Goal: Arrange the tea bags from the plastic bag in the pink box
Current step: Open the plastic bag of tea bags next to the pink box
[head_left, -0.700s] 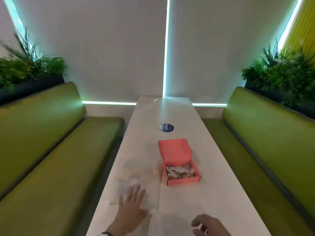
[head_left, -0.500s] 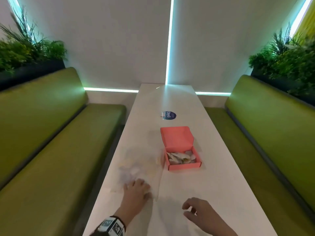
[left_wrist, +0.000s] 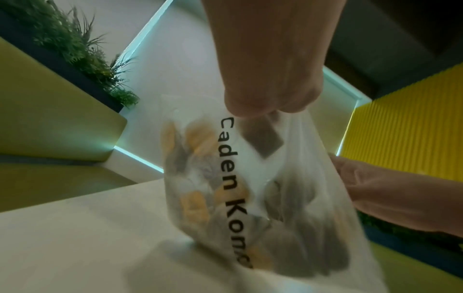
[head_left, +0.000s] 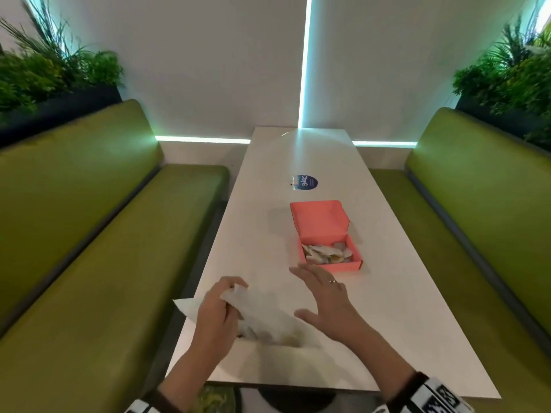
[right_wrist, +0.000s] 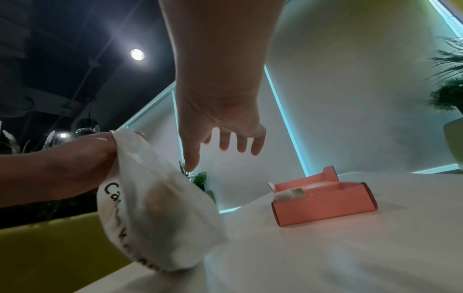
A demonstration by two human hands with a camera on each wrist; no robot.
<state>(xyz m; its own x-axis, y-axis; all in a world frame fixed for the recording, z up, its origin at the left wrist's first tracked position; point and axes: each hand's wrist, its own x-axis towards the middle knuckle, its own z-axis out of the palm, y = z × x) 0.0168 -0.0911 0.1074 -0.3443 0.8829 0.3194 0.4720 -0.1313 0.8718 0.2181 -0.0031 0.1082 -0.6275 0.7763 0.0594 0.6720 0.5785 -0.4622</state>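
Since the earlier frame, the plastic bag (head_left: 268,317) has been lifted off the desk (head_left: 387,323), pinched at its top by the left hand (head_left: 217,317); the right hand (head_left: 325,296) hovers spread, empty. Thin translucent film should be held open steadily, so soft tea bags (left_wrist: 198,138) reach the rigid pink box (head_left: 328,236) nearby.

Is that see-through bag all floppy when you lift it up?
Probably yes: the plastic bag crumples where the left hand pinches its top and sags below. It likely feels light, holding only small tea bags. They could shift inside.
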